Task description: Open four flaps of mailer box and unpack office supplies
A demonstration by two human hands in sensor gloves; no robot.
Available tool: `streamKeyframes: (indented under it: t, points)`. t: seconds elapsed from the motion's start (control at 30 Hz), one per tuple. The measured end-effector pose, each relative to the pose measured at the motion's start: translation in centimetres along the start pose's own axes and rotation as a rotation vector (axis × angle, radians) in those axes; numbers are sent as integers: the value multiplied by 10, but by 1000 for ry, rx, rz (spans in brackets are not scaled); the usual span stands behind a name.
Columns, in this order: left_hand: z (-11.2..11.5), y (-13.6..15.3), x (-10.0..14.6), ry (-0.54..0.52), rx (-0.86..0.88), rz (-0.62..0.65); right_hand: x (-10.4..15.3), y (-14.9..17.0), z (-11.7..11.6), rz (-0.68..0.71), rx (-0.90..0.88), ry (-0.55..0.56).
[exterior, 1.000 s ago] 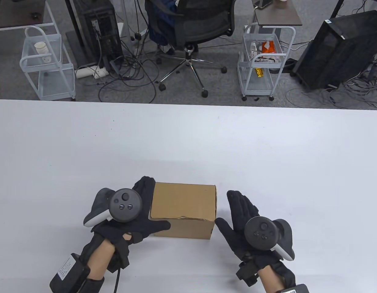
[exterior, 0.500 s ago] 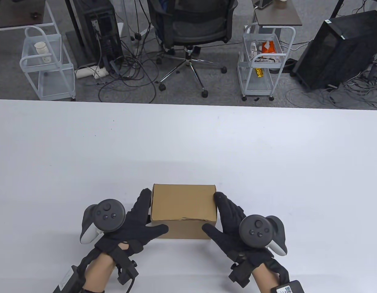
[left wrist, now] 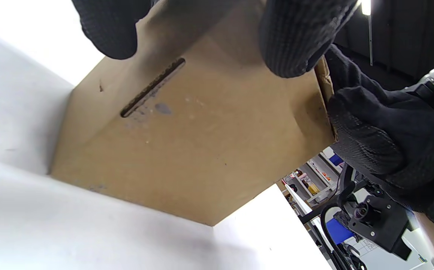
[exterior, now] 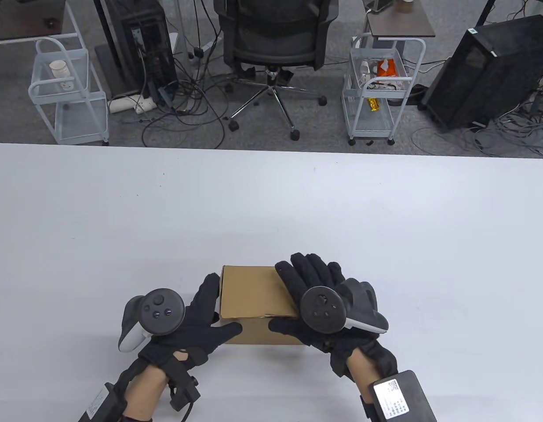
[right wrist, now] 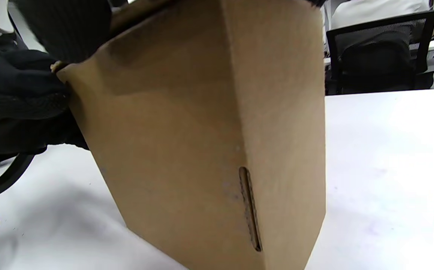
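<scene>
A closed brown cardboard mailer box [exterior: 249, 294] stands on the white table [exterior: 271, 211] near its front edge. My left hand [exterior: 218, 305] holds the box's left end: fingers flat along the left side, thumb on the front face. My right hand [exterior: 293, 294] lies over the right half of the lid with fingers spread, and its thumb touches the front face under the lid seam. The left wrist view shows the front face [left wrist: 187, 150] with a slot [left wrist: 153, 88], and the right hand [left wrist: 374, 127] at its edge. The right wrist view shows the box [right wrist: 202, 131] and a slot [right wrist: 249, 210].
Only the box stands on the table. Beyond the table's far edge are an office chair [exterior: 275, 48], two white wire carts [exterior: 69, 92] [exterior: 379, 88], computer towers and floor cables.
My right hand came in from the box's right side, touched that end, then moved up onto the lid. My left hand slid slightly lower along the left end. The box stays in place.
</scene>
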State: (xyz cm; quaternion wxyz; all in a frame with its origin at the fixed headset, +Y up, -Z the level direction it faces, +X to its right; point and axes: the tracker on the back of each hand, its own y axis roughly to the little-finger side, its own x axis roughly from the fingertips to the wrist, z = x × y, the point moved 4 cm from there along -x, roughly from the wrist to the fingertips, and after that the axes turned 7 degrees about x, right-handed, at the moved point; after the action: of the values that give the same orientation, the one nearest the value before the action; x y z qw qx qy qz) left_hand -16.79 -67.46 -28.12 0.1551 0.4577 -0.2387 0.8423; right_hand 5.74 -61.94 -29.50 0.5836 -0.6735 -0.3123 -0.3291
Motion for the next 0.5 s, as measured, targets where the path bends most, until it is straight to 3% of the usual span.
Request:
streamKeyframes:
  t: [0.23,0.5]
  points:
    - [2,-1,-1,-2,10,5,-2,-3,4,16,30,48]
    - [4,-1,0,-8,11,8,-6,-21,14,149,278,113]
